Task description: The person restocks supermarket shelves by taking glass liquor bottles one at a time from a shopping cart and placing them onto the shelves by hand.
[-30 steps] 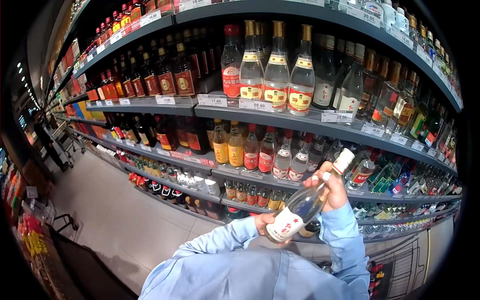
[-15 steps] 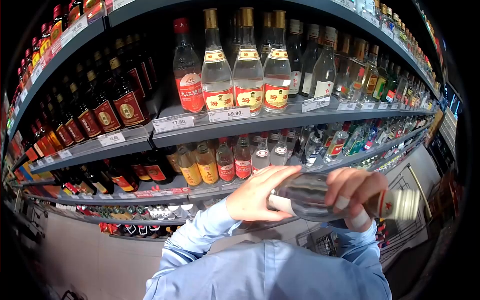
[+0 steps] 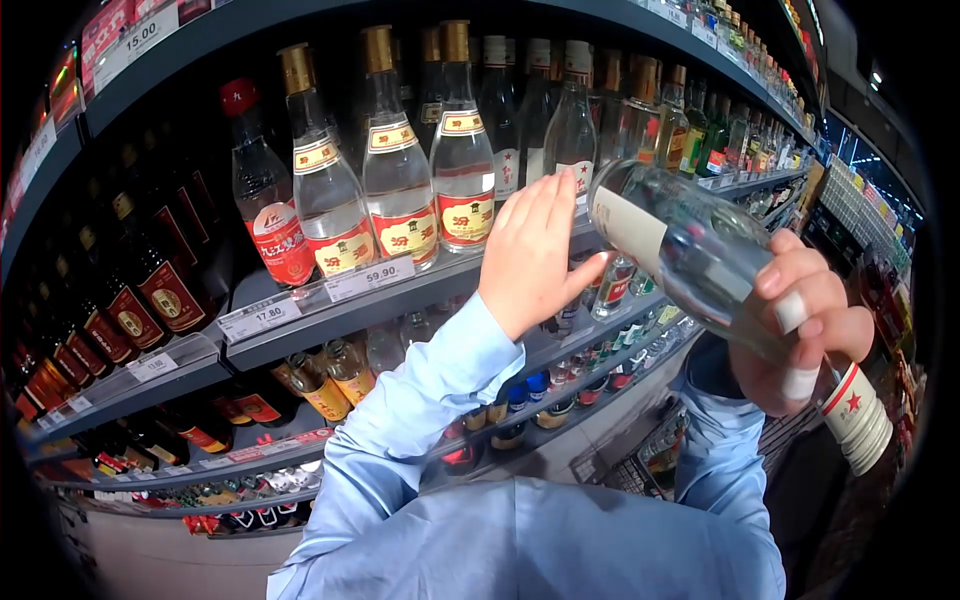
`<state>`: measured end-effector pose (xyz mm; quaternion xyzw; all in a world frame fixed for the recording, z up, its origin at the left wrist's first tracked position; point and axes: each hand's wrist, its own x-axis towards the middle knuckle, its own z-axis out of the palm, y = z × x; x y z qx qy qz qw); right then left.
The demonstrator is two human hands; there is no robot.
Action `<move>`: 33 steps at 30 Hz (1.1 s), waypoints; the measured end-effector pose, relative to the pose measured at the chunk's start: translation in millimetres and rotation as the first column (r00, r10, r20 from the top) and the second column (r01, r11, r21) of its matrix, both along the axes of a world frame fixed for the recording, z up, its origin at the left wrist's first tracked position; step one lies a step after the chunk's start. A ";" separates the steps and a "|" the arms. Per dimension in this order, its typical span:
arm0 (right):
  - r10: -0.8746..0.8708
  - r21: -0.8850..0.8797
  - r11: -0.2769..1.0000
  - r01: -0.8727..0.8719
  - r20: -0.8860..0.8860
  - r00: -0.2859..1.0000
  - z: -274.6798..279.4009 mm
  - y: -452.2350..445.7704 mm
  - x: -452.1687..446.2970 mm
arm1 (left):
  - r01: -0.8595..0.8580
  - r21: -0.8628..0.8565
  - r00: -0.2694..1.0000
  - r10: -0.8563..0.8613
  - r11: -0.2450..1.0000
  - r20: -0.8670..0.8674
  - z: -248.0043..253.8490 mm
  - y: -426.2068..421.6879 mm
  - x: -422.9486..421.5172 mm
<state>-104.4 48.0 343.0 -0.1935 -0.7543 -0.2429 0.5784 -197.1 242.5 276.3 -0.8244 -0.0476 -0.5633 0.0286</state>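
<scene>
A clear glass bottle (image 3: 705, 255) with a pale label and a cream cap bearing a red star is tilted, its base up and left, its cap low at the right. My right hand (image 3: 800, 330) is wrapped round it near the neck, with white bands on some fingers. My left hand (image 3: 535, 250) is just left of the base, fingers stretched up and together, thumb apart, holding nothing. Behind it on the shelf is a similar bottle (image 3: 572, 125). Further left are bottles with red and yellow labels (image 3: 405, 225) and a red-capped bottle (image 3: 280, 240).
A shelf edge (image 3: 290, 325) with price tags crosses in front of me. Dark bottles (image 3: 170, 290) fill the left side. Lower shelves hold more bottles. A wire shopping cart (image 3: 635, 470) stands below at the right, beside my right sleeve.
The bottle has swung so its base points up and its cap down to the right. My left hand has come off it and risen. The view has turned, shifting the upper-shelf bottles left.
</scene>
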 end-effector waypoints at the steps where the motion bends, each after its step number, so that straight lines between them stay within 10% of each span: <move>1: 0.019 -0.005 1.000 -0.019 0.047 0.999 5.2 1.9 12.7 | -0.100 0.011 0.994 0.100 0.995 -0.039 -7.9 9.1 11.6; 5: 0.086 0.037 0.995 -0.090 0.096 0.992 11.1 10.9 60.4 | -0.357 0.021 0.901 0.350 0.934 -0.257 -23.6 23.4 40.8; 12: 0.288 -0.054 0.957 -0.284 0.088 0.954 14.0 43.6 117.7 | -0.327 0.062 0.894 0.330 0.943 -0.303 -31.7 25.3 74.2; 22: 0.569 -0.127 0.819 -0.560 0.058 0.820 27.9 160.8 126.3 | -0.351 0.078 0.936 0.346 0.933 0.064 -26.6 19.3 39.9; 25: 0.699 -0.235 0.606 -0.760 -0.301 0.649 27.7 185.4 110.6 | -0.400 0.004 0.910 0.396 0.917 0.123 -9.4 16.9 39.2; 33: 0.612 -0.417 0.577 -0.702 -0.349 0.710 32.2 219.9 98.6 | -0.491 0.032 0.869 0.487 0.871 0.091 -6.4 41.2 63.8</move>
